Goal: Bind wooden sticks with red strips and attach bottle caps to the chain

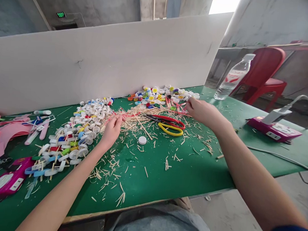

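The left hand (112,129), fingers pinched on sticks (138,121), works mid-way across the worktop (192,171); the right hand (201,110), fingers curled at the far loose caps (158,94), grasp unclear. At left lie stick-joined caps (66,145); many caps apparently remain unjoined.

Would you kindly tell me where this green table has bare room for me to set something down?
Barest is the near edge of the table between the two forearms, with only stray splinters. Another patch lies between the water bottle and the power strip. Crowded: caps on the left, sticks and scissors between the left hand and right hand.
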A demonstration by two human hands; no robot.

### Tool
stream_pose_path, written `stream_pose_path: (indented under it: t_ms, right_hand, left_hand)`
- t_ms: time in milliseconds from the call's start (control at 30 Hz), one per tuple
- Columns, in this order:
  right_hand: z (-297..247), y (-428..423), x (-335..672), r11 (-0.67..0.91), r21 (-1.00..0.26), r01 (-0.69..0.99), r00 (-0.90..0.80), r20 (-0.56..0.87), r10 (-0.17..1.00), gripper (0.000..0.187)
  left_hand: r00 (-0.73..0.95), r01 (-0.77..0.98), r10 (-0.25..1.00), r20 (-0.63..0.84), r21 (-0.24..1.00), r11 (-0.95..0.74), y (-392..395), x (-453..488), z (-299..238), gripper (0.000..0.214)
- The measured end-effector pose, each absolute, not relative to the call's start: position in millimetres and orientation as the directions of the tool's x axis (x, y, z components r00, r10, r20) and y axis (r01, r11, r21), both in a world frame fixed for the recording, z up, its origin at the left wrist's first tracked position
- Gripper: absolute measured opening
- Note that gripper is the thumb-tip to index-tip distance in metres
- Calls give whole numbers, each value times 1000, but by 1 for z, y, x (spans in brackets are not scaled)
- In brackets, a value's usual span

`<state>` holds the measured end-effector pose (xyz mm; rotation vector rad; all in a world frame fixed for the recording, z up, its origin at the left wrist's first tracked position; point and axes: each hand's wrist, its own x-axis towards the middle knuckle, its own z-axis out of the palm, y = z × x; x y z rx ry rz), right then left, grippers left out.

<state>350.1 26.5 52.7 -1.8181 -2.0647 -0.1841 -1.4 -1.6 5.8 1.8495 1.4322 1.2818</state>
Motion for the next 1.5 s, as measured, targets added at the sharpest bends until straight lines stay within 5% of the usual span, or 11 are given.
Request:
stream_pose_path:
  t_ms: [200,433,800,1500]
  right_hand:
    - [71,-7,281,499,-386,776,-279,499,820,33]
    - [51,-27,230,658,-300,691,-518,429,740,34]
    - [43,-24,220,694,-129,709,-585,442,680,38]
    - [43,-24,220,673,-140,726,-574,416,705,37]
  left_hand:
    - [135,505,910,393,763,-404,-17,14,14,30]
    - [363,431,871,331,769,-472,-27,30,13,26]
    - [437,417,827,353,735,-534,-26,37,8,22]
    - [436,438,808,397,690,-576,-24,40,4,20]
